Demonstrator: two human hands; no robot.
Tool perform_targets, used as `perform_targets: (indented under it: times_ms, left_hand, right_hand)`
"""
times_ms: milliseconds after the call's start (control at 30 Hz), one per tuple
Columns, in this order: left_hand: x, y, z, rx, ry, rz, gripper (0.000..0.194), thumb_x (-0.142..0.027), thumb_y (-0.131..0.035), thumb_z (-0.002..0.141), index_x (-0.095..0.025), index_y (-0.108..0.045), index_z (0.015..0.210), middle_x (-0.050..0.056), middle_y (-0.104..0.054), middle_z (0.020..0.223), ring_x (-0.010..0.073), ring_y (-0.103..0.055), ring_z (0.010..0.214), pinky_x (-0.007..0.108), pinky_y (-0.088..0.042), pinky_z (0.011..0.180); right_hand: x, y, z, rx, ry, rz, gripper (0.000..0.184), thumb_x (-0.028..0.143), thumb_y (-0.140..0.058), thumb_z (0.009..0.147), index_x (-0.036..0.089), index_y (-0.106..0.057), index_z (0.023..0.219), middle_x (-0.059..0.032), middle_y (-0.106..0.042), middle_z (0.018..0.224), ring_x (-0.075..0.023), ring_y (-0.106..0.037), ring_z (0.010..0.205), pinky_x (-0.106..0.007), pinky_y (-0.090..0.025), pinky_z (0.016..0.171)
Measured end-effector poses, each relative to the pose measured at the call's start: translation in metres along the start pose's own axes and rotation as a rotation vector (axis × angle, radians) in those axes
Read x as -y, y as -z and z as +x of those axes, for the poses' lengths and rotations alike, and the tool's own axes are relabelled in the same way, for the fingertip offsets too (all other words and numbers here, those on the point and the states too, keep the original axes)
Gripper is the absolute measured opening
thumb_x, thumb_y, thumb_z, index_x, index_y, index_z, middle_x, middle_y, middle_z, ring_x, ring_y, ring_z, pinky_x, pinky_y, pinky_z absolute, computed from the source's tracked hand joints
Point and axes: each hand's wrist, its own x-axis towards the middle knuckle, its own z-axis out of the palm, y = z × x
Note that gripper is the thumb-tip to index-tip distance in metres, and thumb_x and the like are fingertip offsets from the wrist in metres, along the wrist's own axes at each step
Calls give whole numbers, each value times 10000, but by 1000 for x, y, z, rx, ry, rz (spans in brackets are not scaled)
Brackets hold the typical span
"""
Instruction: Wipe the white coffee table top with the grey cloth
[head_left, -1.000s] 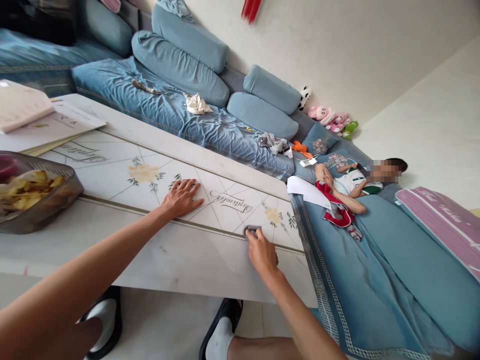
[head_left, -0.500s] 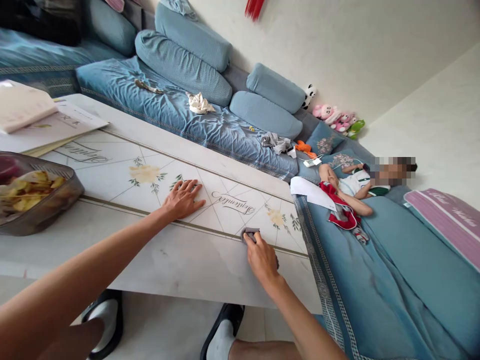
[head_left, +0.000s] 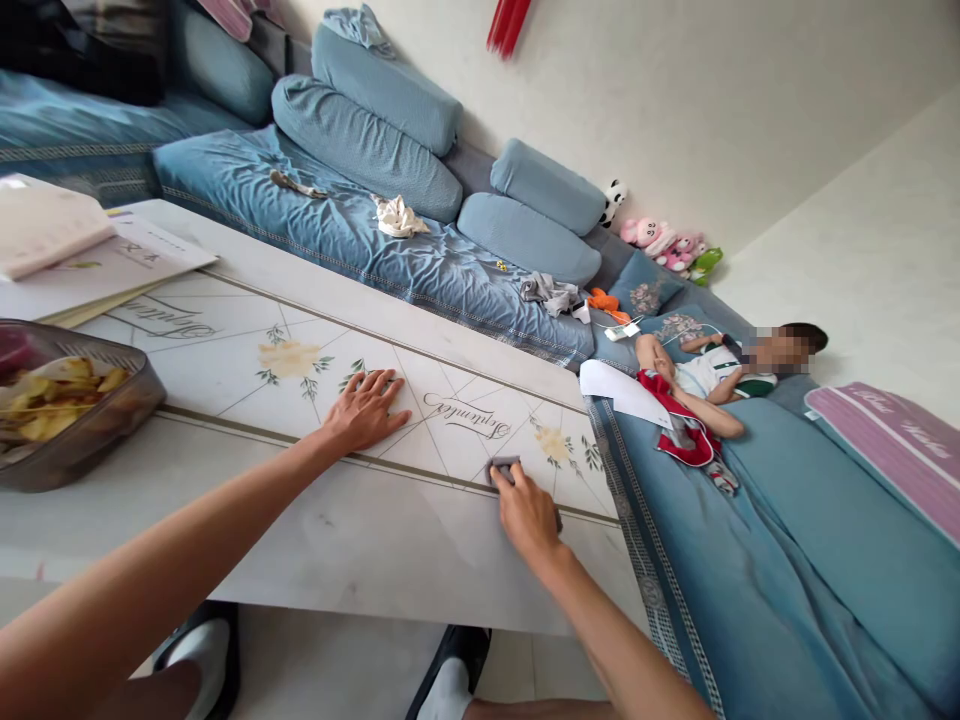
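Grey cloth (head_left: 507,462), clutched in the right hand (head_left: 529,512), has barely shifted, suggesting one-spot rubbing; left hand (head_left: 366,412) spread on surface (head_left: 405,540)

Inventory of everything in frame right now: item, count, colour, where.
cloth: 1, grey, on table under right fingers
table: 1, white marbled, centre
floral strip: 1, white and yellow, along table
box: 1, grey, food inside, table left
books: count unclear, mostly white, table far left
sofa: sections unclear, blue, behind and right
long cushions: at least 5, blue, sofa back
plush toys: at least 4, mixed, sofa corner
loose clothes: several, mixed, on sofa
pad: 1, pink-purple, right
other person: 1, white top, on sofa
wall hanging: 1, red, top
slippers: 2, black, floor
left hand: 1, bare, flat on table
right hand: 1, bare, on cloth
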Motion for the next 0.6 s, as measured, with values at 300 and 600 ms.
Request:
perform_targets:
  times_ms: [300, 600]
  left_hand:
    - [-2, 4, -1, 22, 8, -16, 721, -641, -413, 1050, -179, -514, 1594, 176, -431, 1706, 342, -353, 1598, 543, -180, 1336]
    - [-4, 12, -1, 54, 7, 5, 727, -637, -388, 1057, -163, -503, 1596, 179, -417, 1715, 339, -343, 1599, 545, -198, 1329]
  right_hand:
    - [13, 12, -3, 30, 24, 24, 588, 131, -414, 1042, 318, -562, 1580, -145, -594, 1491, -209, -731, 1013, -299, -527, 798]
    - [31, 36, 50, -18, -25, 103, 528, 174, -400, 1068, 325, -630, 1519, -114, -621, 1427, -187, -714, 934, -290, -502, 807]
